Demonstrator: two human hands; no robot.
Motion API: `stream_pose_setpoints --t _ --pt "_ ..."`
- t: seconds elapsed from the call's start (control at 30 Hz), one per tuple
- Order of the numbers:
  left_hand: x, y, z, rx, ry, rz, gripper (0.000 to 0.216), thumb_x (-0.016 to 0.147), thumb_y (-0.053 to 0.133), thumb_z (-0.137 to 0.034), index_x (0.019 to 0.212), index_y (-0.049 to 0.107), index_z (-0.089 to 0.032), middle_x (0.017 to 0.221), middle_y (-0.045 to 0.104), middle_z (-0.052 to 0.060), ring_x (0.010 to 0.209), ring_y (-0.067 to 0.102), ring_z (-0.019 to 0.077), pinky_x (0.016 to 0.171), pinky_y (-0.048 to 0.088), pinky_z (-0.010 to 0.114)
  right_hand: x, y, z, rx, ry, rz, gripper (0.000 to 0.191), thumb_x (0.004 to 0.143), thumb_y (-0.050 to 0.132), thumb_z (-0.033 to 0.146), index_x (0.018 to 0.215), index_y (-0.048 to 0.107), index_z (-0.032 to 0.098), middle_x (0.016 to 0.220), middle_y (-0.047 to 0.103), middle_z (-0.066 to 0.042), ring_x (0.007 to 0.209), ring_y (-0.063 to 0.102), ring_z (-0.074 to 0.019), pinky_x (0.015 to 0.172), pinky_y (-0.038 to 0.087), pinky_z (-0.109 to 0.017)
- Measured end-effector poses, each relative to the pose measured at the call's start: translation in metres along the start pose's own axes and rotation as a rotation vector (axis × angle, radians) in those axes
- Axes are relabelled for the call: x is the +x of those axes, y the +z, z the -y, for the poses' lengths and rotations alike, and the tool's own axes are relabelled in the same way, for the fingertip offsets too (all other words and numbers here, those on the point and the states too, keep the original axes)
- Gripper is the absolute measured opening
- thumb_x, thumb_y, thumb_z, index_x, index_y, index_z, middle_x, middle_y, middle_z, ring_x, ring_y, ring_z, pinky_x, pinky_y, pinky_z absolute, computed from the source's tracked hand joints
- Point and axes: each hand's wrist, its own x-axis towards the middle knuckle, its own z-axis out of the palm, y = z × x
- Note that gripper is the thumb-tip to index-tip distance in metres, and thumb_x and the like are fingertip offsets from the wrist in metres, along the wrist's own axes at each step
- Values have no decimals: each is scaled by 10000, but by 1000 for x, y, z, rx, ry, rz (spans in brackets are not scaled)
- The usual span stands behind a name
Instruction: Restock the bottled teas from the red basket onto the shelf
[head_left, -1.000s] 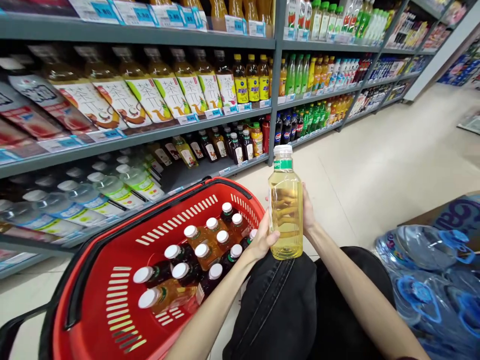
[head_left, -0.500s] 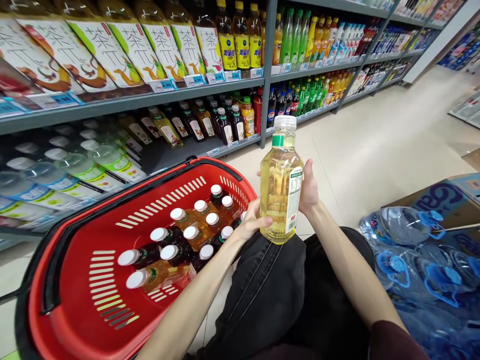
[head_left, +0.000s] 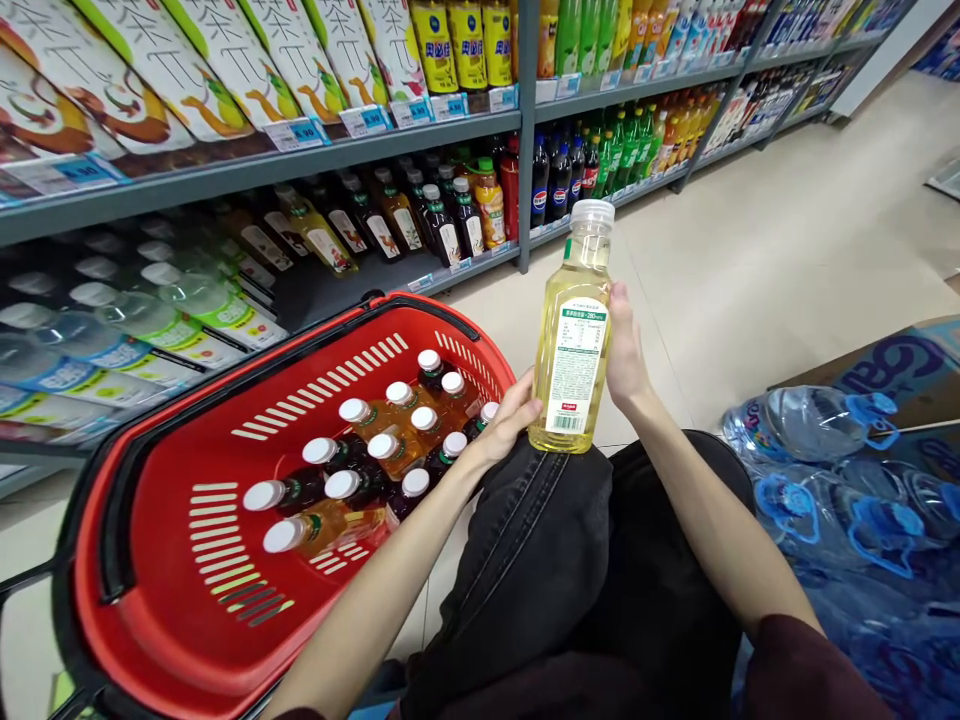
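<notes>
A clear bottle of pale yellow drink (head_left: 571, 350) with a white cap stands upright between my hands, just above my knee. Its back label, with small print and a barcode, faces me. My left hand (head_left: 510, 418) grips the lower left side, the thumb across the front. On the right side, my right hand (head_left: 627, 350) closes round the bottle, most of its fingers hidden behind it. To the left, a red shopping basket (head_left: 180, 430) holds several white-capped bottles (head_left: 384, 447) of dark and amber drinks at its right end.
Grey shelves (head_left: 480, 135) packed with drinks run along the left and back. Dark and amber bottles (head_left: 375, 220) sit on the lower shelf behind the basket. Large blue-capped water bottles (head_left: 806, 425) are stacked at my right, beside a printed cardboard box (head_left: 892, 365).
The bottle has been turned in my hands, so its back label now faces me instead of sitting at the right side. The view has dipped slightly.
</notes>
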Motion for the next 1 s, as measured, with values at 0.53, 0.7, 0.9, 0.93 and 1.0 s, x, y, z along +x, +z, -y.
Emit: stream_pose_setpoints --t 0.53,0.7,0.9,0.93,1.0 --pt "1 0 -2 73 26 -2 688 890 637 -677 1343 652 -159 1324 692 140 1297 589 356 1068 484 451 -3 0 5 -19 -26 -75 608 988 416 787 851 673 253 787 639 -25 771 627 -216 729 500 -382" --pt "1 0 -3 72 12 -2 699 879 644 -687 1335 652 -158 1304 700 143 1287 596 356 1064 487 454 -3 0 6 -12 -19 -70 607 982 424 794 816 643 253 767 626 -17 725 602 -204 684 479 -372" --pt "2 0 -4 92 18 -7 704 870 646 -699 1317 665 -154 1297 705 142 1286 597 363 1065 486 455 -3 0 5 -14 -32 -88 596 985 433 783 865 674 251 783 639 -22 751 608 -208 720 480 -377" --pt "2 0 -5 95 19 -7 703 870 645 -701 1312 668 -154 1298 705 142 1285 597 363 1063 487 454 -2 0 5 -17 -27 -89 602 982 432 789 869 676 251 786 642 -24 758 612 -210 723 483 -377" --pt "3 0 -5 97 24 -3 695 877 639 -697 1312 668 -155 1305 703 142 1285 599 362 1061 489 450 -3 0 5 -22 -18 -86 617 975 425 802 872 679 249 789 647 -27 767 619 -214 722 487 -375"
